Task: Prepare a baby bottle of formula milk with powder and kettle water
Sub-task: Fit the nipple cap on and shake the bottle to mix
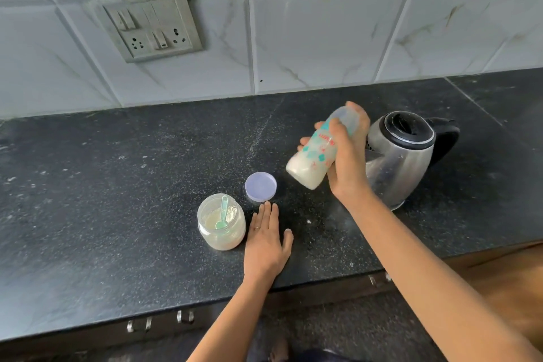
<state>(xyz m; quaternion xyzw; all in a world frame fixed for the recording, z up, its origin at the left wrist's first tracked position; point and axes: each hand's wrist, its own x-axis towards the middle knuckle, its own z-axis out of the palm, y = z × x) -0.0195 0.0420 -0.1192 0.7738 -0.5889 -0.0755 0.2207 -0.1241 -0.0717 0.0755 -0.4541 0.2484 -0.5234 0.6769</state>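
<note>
Right hand (pixel 348 153) is wrapped around the bottle (pixel 318 151), fingers closed on its upper half, holding it tilted above the counter (pixel 117 185) with its base low toward the left and its top high toward the wall; milky liquid sits in the lower end; the kettle (pixel 402 156) stands just behind the hand, lid down. Left hand (pixel 267 238) lies flat on the counter, palm down, fingers extended and close together, thumb apart, gripping nothing; the open jar (pixel 221 222) stands just to its left with powder and a green scoop (pixel 222 214) inside; the lid (pixel 260 186) lies just beyond the fingertips.
</note>
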